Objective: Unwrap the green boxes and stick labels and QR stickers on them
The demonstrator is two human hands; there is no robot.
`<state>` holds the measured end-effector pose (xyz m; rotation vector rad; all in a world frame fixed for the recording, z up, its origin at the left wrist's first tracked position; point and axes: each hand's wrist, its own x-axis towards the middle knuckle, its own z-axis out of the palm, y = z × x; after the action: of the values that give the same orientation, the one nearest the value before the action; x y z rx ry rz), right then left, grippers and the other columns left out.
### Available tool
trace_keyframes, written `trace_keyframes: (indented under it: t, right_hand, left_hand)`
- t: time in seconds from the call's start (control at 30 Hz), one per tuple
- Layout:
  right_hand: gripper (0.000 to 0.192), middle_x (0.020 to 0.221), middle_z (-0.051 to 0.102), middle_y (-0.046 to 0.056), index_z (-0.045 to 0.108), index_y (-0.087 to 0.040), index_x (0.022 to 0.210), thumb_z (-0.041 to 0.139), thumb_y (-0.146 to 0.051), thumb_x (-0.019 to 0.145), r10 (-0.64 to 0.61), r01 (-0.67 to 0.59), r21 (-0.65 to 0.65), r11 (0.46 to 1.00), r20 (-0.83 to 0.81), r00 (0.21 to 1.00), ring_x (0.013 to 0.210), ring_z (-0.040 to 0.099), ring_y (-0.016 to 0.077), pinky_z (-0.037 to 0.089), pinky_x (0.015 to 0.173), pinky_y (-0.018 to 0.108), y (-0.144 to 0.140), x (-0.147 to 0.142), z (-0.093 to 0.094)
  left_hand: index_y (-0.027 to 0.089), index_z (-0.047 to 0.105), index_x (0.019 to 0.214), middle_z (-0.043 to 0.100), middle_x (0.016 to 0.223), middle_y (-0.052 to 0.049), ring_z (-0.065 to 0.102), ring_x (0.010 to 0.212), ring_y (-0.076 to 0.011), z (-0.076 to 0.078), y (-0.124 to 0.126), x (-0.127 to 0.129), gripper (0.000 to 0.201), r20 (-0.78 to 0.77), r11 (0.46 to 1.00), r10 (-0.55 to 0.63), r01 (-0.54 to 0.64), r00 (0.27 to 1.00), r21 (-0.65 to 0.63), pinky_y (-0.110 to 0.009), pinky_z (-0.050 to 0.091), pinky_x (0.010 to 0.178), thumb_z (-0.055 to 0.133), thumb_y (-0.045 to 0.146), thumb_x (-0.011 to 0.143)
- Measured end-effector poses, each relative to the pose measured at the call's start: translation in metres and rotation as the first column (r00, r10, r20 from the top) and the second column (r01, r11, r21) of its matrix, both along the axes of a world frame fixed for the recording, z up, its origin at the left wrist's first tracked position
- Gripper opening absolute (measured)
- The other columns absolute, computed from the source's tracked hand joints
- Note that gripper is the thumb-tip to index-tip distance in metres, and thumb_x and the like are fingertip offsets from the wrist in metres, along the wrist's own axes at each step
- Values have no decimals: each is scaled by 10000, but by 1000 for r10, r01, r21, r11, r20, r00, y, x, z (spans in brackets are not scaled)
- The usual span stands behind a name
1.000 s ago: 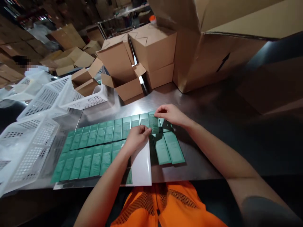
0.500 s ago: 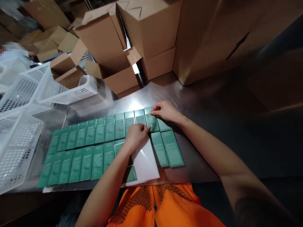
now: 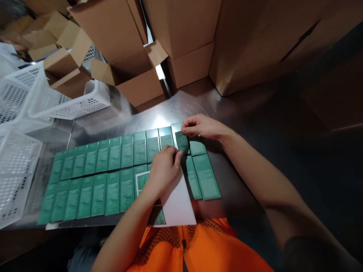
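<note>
Small dark-green printed label sat pinched between both hands at right end of far row of green rectangular packets, long axis running away from me, slightly tilted. My right hand clamped its far edge; my left hand clamped its near corner, over white backing sheet. Steel tabletop beyond. Versus half second earlier: label lifted and tilted off row, both hands drawn slightly nearer me.
</note>
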<state>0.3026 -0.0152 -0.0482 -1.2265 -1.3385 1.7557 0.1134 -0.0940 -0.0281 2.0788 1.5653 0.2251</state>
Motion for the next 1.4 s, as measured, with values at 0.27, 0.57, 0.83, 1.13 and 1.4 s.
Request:
trace_keyframes:
  t: [0.27, 0.57, 0.83, 1.13, 1.4]
  right_hand:
    - [132, 719, 615, -20, 683, -178, 719, 766, -273, 677, 115, -116, 31, 993, 23, 993, 699, 553, 117, 471, 664, 224, 0, 10, 5]
    - [107, 746, 644, -7, 690, -175, 765, 752, -251, 722, 30, -30, 186, 982, 3, 1000, 689, 557, 110, 458, 597, 211, 1, 7, 3]
    - [196, 652, 643, -28, 661, -161, 858, 777, -208, 707, -111, 95, 295, 951, 37, 993, 557, 523, 99, 375, 520, 224, 4, 4, -6]
    - [372, 652, 677, -66, 562, -210, 936, 820, -177, 670, -254, 113, 463, 879, 254, 933, 604, 608, 131, 407, 593, 237, -3, -4, -15]
    - [345, 656, 675, -58, 552, -205, 900, 812, -175, 675, -250, 63, 457, 887, 360, 899, 615, 599, 140, 389, 619, 250, -3, -5, -11]
  left_hand:
    - [185, 588, 801, 626, 851, -46, 571, 751, -193, 3, -6, -4, 195, 36, 999, -45, 44, 998, 21, -290, 371, 692, 485, 253, 953]
    - [194, 610, 777, 643, 711, -13, 553, 679, -177, 1, 9, -8, 307, 82, 989, 39, -26, 996, -148, -275, 340, 637, 468, 411, 941]
    - [205, 557, 727, 553, 633, 19, 496, 634, -159, -2, 19, -11, 337, 108, 965, 141, -112, 984, -237, -264, 323, 606, 463, 478, 901]
    - [200, 596, 662, 564, 594, -13, 489, 596, -170, -10, 27, -3, 324, -118, 947, 160, -187, 980, -261, -282, 283, 574, 512, 430, 873]
    - [201, 573, 611, 542, 548, -6, 471, 545, -160, -13, 27, -2, 345, -119, 951, 171, -195, 978, -240, -279, 286, 554, 530, 445, 851]
